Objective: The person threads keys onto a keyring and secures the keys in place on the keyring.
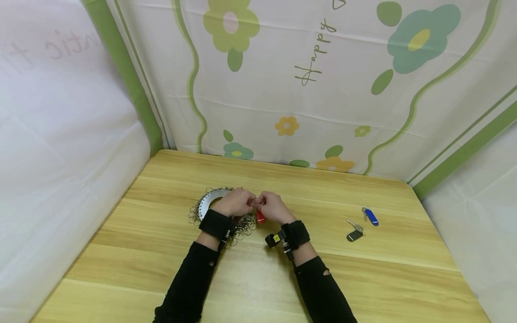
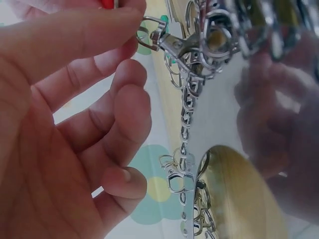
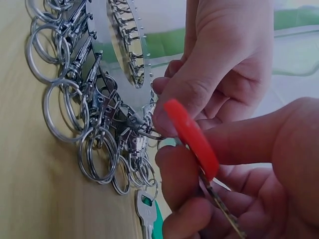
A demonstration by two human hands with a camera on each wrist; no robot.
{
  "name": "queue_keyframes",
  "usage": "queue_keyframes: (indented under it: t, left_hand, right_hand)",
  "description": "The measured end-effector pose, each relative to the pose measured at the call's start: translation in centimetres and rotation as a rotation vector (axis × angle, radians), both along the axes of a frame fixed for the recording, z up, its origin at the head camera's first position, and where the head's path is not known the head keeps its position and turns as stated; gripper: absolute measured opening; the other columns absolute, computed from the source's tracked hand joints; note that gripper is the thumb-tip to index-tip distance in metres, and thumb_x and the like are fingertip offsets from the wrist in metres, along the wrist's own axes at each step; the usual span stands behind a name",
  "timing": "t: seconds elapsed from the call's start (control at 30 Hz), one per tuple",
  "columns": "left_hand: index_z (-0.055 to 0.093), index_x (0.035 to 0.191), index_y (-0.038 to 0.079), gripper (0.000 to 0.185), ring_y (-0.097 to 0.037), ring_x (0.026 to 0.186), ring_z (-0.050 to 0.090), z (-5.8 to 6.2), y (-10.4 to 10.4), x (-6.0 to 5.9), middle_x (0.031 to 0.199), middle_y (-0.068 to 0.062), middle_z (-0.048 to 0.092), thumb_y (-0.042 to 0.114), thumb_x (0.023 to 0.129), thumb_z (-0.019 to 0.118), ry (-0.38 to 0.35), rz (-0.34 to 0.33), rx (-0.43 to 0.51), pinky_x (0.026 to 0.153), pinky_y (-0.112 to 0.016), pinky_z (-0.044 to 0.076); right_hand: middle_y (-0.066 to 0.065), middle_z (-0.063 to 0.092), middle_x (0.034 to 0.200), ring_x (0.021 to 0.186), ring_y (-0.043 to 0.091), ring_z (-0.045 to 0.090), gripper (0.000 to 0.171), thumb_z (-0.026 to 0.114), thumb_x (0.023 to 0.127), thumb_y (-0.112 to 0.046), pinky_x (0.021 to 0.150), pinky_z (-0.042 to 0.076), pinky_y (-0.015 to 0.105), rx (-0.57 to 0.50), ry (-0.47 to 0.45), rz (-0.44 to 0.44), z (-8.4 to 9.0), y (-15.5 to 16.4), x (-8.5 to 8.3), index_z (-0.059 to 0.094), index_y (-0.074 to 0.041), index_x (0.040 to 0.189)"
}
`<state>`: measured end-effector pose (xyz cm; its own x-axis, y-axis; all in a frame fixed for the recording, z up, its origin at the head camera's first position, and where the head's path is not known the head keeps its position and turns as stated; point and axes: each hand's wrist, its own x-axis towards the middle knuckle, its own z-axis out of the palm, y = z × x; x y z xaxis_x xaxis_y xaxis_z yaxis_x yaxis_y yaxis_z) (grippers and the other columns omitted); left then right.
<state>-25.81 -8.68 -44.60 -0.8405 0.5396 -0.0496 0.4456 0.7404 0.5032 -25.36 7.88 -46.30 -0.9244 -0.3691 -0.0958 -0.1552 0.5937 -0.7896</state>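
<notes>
A round silver key-ring holder (image 1: pixel 204 205), its rim hung with metal clips and split rings (image 3: pixel 57 109), lies on the table. My left hand (image 1: pixel 235 202) is over its right side, thumb and finger pinching a metal ring at the end of one clip (image 2: pixel 174 46). Close against it, my right hand (image 1: pixel 275 207) holds a red key tag (image 3: pixel 192 137) between thumb and fingers. A key (image 3: pixel 224 209) extends from under the tag. The fingertips partly hide where the tag's ring meets the clip. Below hangs another key (image 3: pixel 146 211) with a green tag (image 3: pixel 158 221).
To the right on the wooden table (image 1: pixel 404 287) lie a blue-tagged key (image 1: pixel 371 217) and a black-tagged key (image 1: pixel 354 235). Patterned white cloth (image 1: pixel 258 94) rises behind the table, with more cloth at both sides.
</notes>
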Motion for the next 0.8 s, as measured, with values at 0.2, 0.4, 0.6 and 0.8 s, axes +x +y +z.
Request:
queue_keyframes:
  t: [0.2,0.4,0.6,0.8]
  left_hand:
    - [0.047,0.063,0.013,0.026,-0.010,0.047,0.042,-0.01,0.03,0.10,0.056,0.004,0.040,0.005,0.083,0.062,0.006,-0.008,0.011,0.051,-0.024,0.034]
    - [0.051,0.065,0.013,0.022,-0.010,0.045,0.043,0.18,0.06,0.25,0.057,0.004,0.044,0.006,0.083,0.060,0.016,-0.009,0.006,0.051,-0.024,0.036]
    - [0.058,0.068,0.010,0.020,-0.012,0.045,0.046,0.29,0.09,0.27,0.058,0.003,0.049,0.008,0.089,0.057,-0.002,0.014,-0.009,0.050,-0.025,0.039]
    - [0.057,0.068,0.010,0.026,-0.012,0.049,0.043,0.18,0.09,0.20,0.058,0.003,0.044,0.009,0.093,0.055,-0.016,0.001,-0.046,0.052,-0.024,0.036]
  right_hand:
    - [0.006,0.061,0.076,0.061,0.016,0.054,0.007,0.059,0.093,-0.008,0.053,0.042,0.026,-0.026,-0.018,-0.006,0.21,-0.10,0.20,0.058,-0.004,0.087]
    - [0.006,0.061,0.080,0.065,0.017,0.054,0.008,0.059,0.092,-0.007,0.055,0.043,0.027,-0.007,-0.002,-0.013,0.30,-0.12,0.26,0.057,-0.004,0.084]
    - [0.005,0.060,0.081,0.068,0.017,0.056,0.007,0.060,0.091,-0.006,0.057,0.044,0.026,0.030,0.035,-0.011,0.28,-0.12,0.18,0.059,-0.005,0.085]
    - [0.004,0.060,0.081,0.070,0.016,0.057,0.005,0.059,0.092,-0.005,0.059,0.046,0.027,0.058,0.055,0.029,0.26,-0.04,0.11,0.060,-0.005,0.087]
